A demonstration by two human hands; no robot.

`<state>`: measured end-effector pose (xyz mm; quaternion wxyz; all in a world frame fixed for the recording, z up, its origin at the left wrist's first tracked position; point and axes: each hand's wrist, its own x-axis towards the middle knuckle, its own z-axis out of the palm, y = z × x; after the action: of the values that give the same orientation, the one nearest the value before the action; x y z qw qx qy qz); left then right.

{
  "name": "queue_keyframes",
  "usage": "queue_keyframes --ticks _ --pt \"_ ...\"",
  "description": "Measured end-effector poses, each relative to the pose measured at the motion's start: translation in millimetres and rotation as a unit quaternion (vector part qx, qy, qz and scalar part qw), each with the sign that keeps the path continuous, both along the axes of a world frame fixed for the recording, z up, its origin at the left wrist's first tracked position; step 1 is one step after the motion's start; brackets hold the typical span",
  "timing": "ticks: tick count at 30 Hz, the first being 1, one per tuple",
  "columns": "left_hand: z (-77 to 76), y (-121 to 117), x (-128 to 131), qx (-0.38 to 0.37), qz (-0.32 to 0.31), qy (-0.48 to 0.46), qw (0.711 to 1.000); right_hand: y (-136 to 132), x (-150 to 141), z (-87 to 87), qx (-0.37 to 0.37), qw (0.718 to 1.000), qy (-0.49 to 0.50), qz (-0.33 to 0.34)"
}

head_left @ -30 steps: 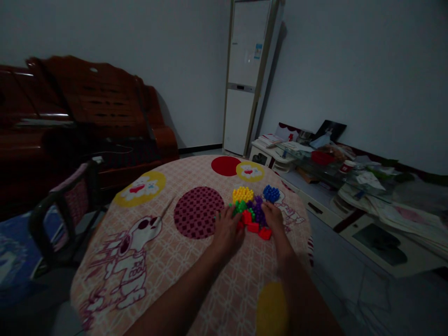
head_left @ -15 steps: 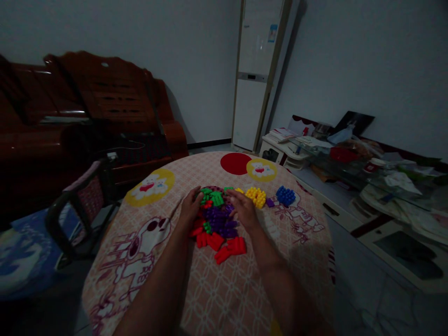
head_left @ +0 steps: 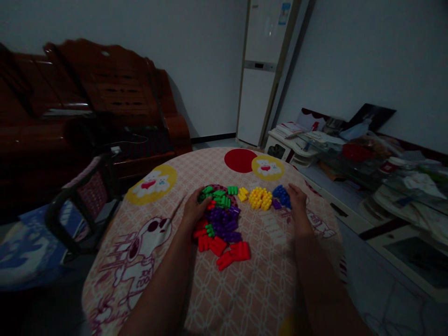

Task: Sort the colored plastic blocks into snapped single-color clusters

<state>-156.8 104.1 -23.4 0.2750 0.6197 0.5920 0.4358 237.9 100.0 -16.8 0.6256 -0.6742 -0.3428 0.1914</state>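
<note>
My left hand [head_left: 194, 206] curves around the left edge of a heap of green toy building blocks [head_left: 221, 199], thumb and fingers apart. Purple blocks [head_left: 222, 223] lie just right of that hand, with red blocks [head_left: 240, 251] nearer to me. On the right, my right hand [head_left: 297, 198] rests its fingertips against the right side of a cluster of blue blocks [head_left: 281, 194], fingers stretched. Between the hands sits a round cluster of yellow blocks [head_left: 261, 199]. A lone purple block [head_left: 276, 204] lies by the blue ones.
The round table wears a patterned cloth [head_left: 224, 298]. A chair [head_left: 93, 191] stands at its left, before a wooden sofa [head_left: 115, 98]. A cluttered cabinet [head_left: 336, 186] runs along the right, and a tall white appliance [head_left: 257, 105] stands in the corner.
My right hand has moved from the purple blocks across to the right side of the blue cluster. The blue cluster sits closer to the yellow one. My left hand stays by the green blocks.
</note>
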Motion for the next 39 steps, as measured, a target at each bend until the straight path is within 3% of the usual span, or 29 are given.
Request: queue_keyframes --ticks 4,10,13,17,20,24,28,32,36,39 --pt "-1.0 0.1 3.1 -0.015 -0.029 -0.028 0.999 2.7 -65.7 0.9 0.015 0.987 0.01 0.162" --pt "9.0 -7.8 5.8 -0.012 -0.042 -0.129 0.991 -3.9 -165.3 11.4 0.014 0.951 0.071 0.301" --pt "15.1 -10.9 4.4 -0.017 -0.019 -0.178 0.984 -9.8 -200.9 21.2 0.043 0.923 0.109 0.367" --pt "19.6 -10.3 5.5 -0.021 -0.002 -0.244 0.97 -24.5 -227.7 36.0 0.026 0.876 0.155 0.456" --pt "26.2 -11.9 9.3 -0.012 -0.017 -0.246 0.969 -31.6 -225.1 46.5 0.033 0.854 0.162 0.493" --pt "43.6 -18.6 13.7 0.017 -0.065 -0.162 0.985 -24.6 -184.9 52.8 0.066 0.888 0.159 0.425" --pt "65.1 -33.9 29.5 0.065 -0.148 0.002 0.987 -7.9 -139.3 36.8 0.062 0.944 0.118 0.302" --pt "76.5 -76.5 70.0 0.098 -0.266 0.149 0.947 4.2 -122.8 11.1 0.052 0.963 0.122 0.235" --pt "59.5 -132.0 105.0 0.11 -0.345 0.285 0.888 8.1 -120.2 0.8 0.033 0.961 0.155 0.227" --pt "34.2 -151.5 102.8 0.12 -0.29 0.325 0.892 7.9 -117.6 0.5 0.029 0.961 0.156 0.227"
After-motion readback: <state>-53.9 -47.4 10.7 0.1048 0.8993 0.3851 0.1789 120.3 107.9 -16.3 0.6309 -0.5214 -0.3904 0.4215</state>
